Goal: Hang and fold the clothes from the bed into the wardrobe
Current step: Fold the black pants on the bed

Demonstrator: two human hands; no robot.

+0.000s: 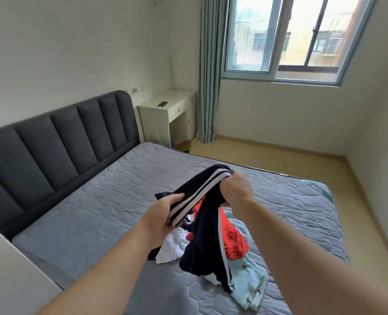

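A dark navy garment [202,244] with white stripes along its band hangs above the bed [93,212]. My left hand [163,219] grips the striped band at its lower end. My right hand [234,189] grips the same band higher up, and the cloth drapes down between them. Under it on the grey quilted mattress lies a small pile: a red piece [234,242], a white piece [172,246] and a light blue patterned piece [252,283]. The wardrobe is not in view.
A dark grey padded headboard [59,142] runs along the left wall. A white bedside desk [168,114] with a phone [162,103] on it stands in the far corner beside a grey-blue curtain [209,71]. Wooden floor [302,160] lies right of the bed. A pale furniture edge [9,273] sits at lower left.
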